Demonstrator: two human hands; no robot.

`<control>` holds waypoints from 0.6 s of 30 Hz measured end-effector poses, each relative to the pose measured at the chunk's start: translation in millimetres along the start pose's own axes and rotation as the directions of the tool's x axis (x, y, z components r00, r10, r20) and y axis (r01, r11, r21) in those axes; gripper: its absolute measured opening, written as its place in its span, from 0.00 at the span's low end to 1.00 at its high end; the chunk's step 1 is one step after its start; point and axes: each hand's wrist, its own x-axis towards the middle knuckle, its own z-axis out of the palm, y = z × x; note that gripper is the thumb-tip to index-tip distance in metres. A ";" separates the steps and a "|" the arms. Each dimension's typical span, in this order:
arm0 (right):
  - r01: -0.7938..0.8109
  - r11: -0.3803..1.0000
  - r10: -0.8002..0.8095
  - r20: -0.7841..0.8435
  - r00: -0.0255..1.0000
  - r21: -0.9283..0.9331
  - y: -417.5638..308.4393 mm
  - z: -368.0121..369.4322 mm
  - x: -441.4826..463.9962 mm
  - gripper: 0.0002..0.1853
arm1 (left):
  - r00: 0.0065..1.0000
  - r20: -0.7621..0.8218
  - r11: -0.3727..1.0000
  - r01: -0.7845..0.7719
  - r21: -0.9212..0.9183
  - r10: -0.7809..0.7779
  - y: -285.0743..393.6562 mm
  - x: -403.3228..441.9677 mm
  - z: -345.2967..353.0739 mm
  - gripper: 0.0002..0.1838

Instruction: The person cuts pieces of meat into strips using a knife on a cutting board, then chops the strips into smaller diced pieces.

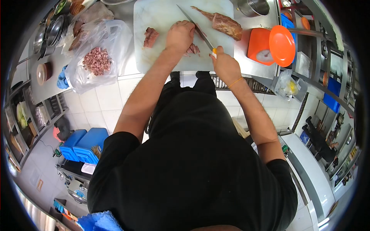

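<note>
My right hand (pixel 226 66) is wrapped round the handle of a long kitchen knife (pixel 195 26), whose blade points away and to the left across a white cutting board (pixel 144 63). Beside the blade, my left hand (pixel 180 36) has its fingers curled down on a piece of meat, mostly hidden under them. Cut reddish meat strips (pixel 193 49) lie near its wrist, and a sliver shows just right of the blade. To the left rests a chunk of meat (pixel 150 37). At the board's upper right lies a larger brown cured-looking piece (pixel 223 25) with a thin end.
A clear plastic bag (pixel 119 42) with diced meat (pixel 96 61) lies left of the board. On the right stand an orange scale (pixel 259 44) with an orange pan (pixel 282 45) and a metal pot (pixel 253 7). Metal bowls (pixel 58 30) are stacked far left. Another person (pixel 322 140) is at far right.
</note>
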 end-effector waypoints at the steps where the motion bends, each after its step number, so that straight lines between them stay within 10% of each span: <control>1: -0.012 1.000 0.012 0.016 1.000 0.006 -2.2 0.7 1.4 0.19 | 1.000 0.021 1.000 0.001 0.004 -0.001 1.0 -1.7 -0.4 0.06; 18: -0.025 0.999 0.023 -0.086 0.996 -0.022 -3.1 -32.6 6.9 0.19 | 0.995 0.002 0.991 0.096 -0.096 -0.097 -6.3 -2.0 -2.0 0.06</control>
